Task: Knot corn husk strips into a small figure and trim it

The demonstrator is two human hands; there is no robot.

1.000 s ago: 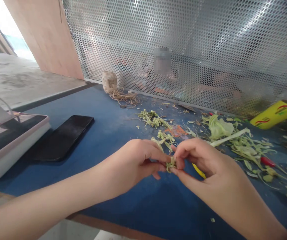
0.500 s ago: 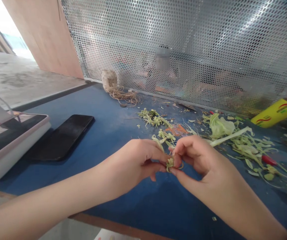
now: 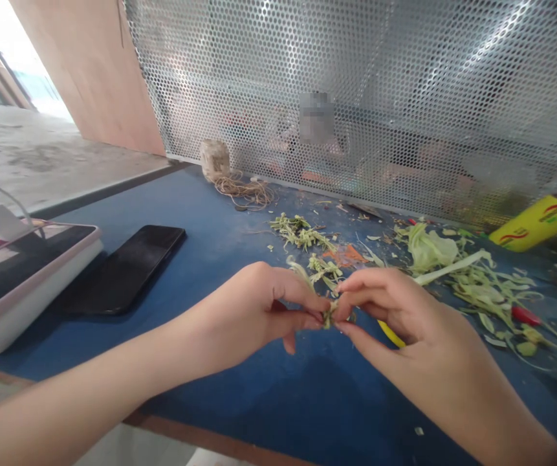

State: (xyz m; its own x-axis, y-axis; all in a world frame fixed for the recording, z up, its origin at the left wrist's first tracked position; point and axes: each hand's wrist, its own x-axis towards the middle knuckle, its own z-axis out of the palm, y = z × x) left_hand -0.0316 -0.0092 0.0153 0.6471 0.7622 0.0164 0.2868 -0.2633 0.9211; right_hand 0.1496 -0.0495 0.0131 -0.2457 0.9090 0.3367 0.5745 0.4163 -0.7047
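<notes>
From my remote seat I see the left hand (image 3: 268, 314) pinching a small tuft of pale green plant strips (image 3: 327, 317) between thumb and forefinger, while the right hand (image 3: 399, 314) pinches the same tuft from its other side, so it sits right between the two sets of fingertips, above the blue worktop (image 3: 229, 236). My widest room is to the left of the left hand: a stretch of blue runs to the smartphone (image 3: 127, 268), and farther left stands a pink-rimmed box (image 3: 55, 294). Toward me, below both hands, more blue runs to the brown front edge (image 3: 185, 435), which passes under the left forearm. Just beyond the fingertips lies a loose cluster of strips (image 3: 324, 266), with a larger bunch (image 3: 300, 231) behind it and an orange scrap (image 3: 349, 254) near both. Farther ahead of the left hand, a spool (image 3: 215, 160) and tangled twine (image 3: 249, 192) sit close to the perforated metal panel (image 3: 268, 77), my far limit. Right of the right hand is tightest: a pale leaf (image 3: 431, 249), shredded strips (image 3: 484, 291), a red pepper-like piece (image 3: 525, 316) and a yellow tube (image 3: 540, 223). Something curved and yellow (image 3: 392, 335) shows partly behind that hand.
</notes>
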